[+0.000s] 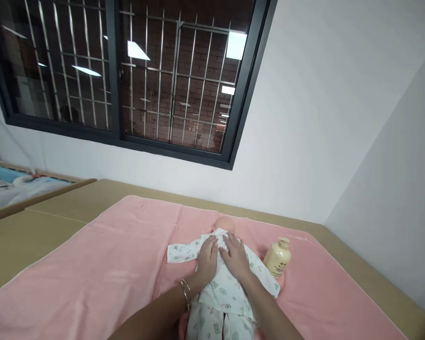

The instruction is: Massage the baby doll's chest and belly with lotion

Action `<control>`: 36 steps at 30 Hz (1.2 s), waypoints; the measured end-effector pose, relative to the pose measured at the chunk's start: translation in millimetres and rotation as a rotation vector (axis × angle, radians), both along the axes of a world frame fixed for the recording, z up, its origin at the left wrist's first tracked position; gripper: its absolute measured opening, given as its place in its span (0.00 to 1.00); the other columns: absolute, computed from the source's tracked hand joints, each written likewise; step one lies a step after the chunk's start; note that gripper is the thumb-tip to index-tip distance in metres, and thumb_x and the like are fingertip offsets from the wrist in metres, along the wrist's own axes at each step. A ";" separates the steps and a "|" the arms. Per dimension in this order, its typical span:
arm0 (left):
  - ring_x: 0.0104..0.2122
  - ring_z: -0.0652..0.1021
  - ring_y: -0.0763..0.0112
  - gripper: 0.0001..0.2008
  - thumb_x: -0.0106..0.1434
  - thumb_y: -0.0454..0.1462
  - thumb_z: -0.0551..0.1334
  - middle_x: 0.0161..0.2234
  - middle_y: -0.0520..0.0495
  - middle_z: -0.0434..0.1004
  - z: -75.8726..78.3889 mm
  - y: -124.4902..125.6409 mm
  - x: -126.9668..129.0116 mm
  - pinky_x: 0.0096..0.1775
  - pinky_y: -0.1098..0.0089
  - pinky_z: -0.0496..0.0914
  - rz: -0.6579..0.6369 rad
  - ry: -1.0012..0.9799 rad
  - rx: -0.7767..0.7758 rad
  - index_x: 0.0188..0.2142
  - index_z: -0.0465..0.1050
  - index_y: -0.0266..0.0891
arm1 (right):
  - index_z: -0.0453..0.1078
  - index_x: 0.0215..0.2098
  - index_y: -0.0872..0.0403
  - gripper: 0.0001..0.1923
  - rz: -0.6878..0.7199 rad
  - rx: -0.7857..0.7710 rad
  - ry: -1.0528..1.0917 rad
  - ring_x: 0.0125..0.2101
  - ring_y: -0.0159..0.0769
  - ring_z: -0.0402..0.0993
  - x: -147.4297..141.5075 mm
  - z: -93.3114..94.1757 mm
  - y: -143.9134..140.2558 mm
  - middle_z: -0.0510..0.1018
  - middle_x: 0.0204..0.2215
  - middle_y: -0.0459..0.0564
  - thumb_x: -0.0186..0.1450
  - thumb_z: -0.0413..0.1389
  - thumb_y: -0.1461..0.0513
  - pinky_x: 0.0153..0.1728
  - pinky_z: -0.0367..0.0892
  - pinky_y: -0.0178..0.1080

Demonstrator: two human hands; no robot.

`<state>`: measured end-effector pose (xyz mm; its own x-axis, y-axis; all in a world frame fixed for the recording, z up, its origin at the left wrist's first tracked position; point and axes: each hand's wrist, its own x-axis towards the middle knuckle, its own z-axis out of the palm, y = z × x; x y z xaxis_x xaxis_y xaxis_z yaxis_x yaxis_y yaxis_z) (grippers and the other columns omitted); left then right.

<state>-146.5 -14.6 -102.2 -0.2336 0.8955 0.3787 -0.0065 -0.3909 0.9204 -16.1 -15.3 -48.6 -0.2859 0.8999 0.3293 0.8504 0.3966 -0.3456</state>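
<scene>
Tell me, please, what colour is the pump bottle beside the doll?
Pale cream-yellow pump bottle, clearest in the head view.

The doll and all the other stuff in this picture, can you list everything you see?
doll: one, peach head, lying on the blanket in white printed baby clothes
baby clothes: one set, white with small prints, on the doll
blanket: one, pink, spread over the tan surface
bottle: one, cream yellow, standing on the blanket right of the doll
window: one, dark frame with metal bars, in the white wall
crib: one, wooden rim, far left, bedding inside
bangle: thin, gold, on the left wrist
left hand: flat on the doll's chest
right hand: flat on the doll's chest, beside the left
</scene>
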 end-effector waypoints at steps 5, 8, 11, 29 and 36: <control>0.55 0.69 0.59 0.19 0.64 0.49 0.55 0.52 0.42 0.72 0.0 -7.2 -2.6 0.62 0.56 0.56 0.052 -0.036 0.008 0.46 0.72 0.42 | 0.60 0.63 0.42 0.24 0.380 0.059 -0.083 0.66 0.42 0.45 6.5 -11.3 -45.1 0.56 0.65 0.44 0.69 0.44 0.60 0.65 0.39 0.57; 0.56 0.69 0.58 0.17 0.63 0.48 0.57 0.53 0.42 0.72 -0.5 -12.8 -1.3 0.62 0.55 0.55 0.065 -0.001 0.029 0.46 0.72 0.43 | 0.61 0.62 0.43 0.23 0.297 0.059 -0.002 0.65 0.43 0.49 29.0 -17.8 -37.7 0.58 0.64 0.46 0.70 0.42 0.57 0.64 0.43 0.59; 0.56 0.68 0.56 0.16 0.62 0.46 0.58 0.53 0.41 0.71 -1.3 -15.3 0.6 0.63 0.54 0.54 0.067 0.017 0.031 0.46 0.73 0.43 | 0.59 0.64 0.49 0.26 0.045 0.014 0.041 0.65 0.47 0.48 31.6 -15.6 -11.4 0.57 0.65 0.52 0.69 0.43 0.55 0.63 0.45 0.60; 0.51 0.71 0.53 0.16 0.60 0.41 0.57 0.45 0.36 0.75 39.7 29.0 14.5 0.55 0.58 0.60 0.180 0.745 -0.259 0.44 0.72 0.35 | 0.72 0.49 0.58 0.25 -0.267 -0.049 -0.089 0.51 0.46 0.70 15.2 0.5 23.2 0.76 0.48 0.60 0.68 0.40 0.54 0.54 0.59 0.45; 0.50 0.73 0.61 0.18 0.67 0.40 0.49 0.46 0.42 0.77 44.0 24.3 5.4 0.53 0.65 0.62 0.170 1.064 -0.261 0.46 0.73 0.38 | 0.71 0.50 0.60 0.25 -0.241 -0.083 -0.169 0.52 0.50 0.68 -1.0 3.0 25.8 0.75 0.50 0.62 0.69 0.40 0.54 0.55 0.53 0.49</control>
